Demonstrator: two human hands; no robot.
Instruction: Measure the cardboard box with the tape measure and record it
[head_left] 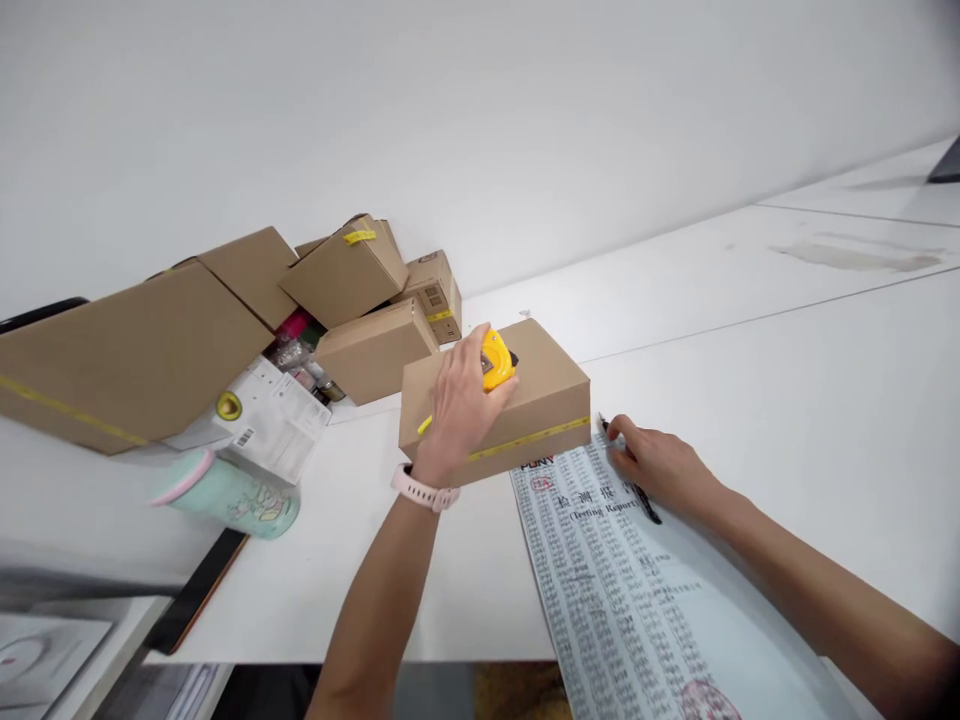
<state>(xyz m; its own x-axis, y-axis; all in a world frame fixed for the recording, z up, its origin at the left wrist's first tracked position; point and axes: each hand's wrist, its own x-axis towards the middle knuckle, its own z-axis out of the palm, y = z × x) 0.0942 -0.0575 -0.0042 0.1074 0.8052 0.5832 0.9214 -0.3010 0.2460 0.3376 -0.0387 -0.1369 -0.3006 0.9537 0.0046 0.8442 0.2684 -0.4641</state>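
My left hand (461,400), with a pink watch band at the wrist, grips a yellow tape measure (497,362) over the top of a closed brown cardboard box (551,365). Yellow measuring tape (532,436) runs along the box's front side. Fingers closed, my right hand (660,462) holds a black pen (646,503) whose tip points up and left, near the box's right corner. Under that hand lies a large printed sheet (600,580) headed "Testing Report", covered in rows of small handwritten-looking marks.
Several cardboard boxes (375,350) are piled at the back left, beside a larger carton (127,350). A mint green tumbler (240,495) with a pink lid lies tilted in view near papers (274,420). The white table (825,350) extends right, along the wall.
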